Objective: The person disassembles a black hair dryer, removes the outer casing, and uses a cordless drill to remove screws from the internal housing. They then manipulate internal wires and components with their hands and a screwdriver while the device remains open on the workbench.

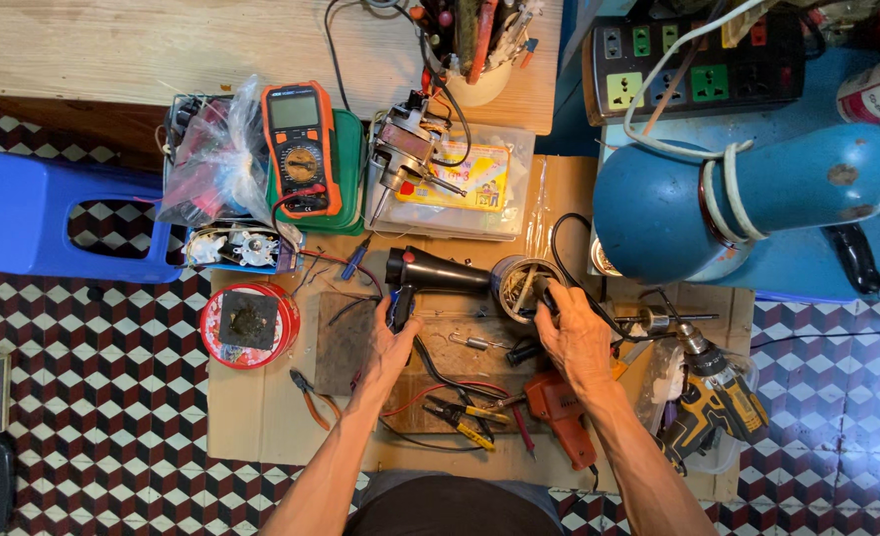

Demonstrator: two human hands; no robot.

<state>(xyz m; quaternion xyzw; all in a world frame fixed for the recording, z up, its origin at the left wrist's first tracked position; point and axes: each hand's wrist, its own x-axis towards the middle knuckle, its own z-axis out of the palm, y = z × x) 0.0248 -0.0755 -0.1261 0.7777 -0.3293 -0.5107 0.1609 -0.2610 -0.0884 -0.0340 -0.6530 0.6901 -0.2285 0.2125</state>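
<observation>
While the left hand (392,335) closes its fingers round the handle of a black hair dryer (428,274) at frame centre, the right hand (571,333) pinches a dark cable beside a small tin (522,285); steadying the handle firmly looks wise.

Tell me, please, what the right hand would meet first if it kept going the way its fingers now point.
The right hand points up and slightly left. First in that line is the small round tin of bits; its fingertips are already at the rim, though depth is unclear.
</observation>
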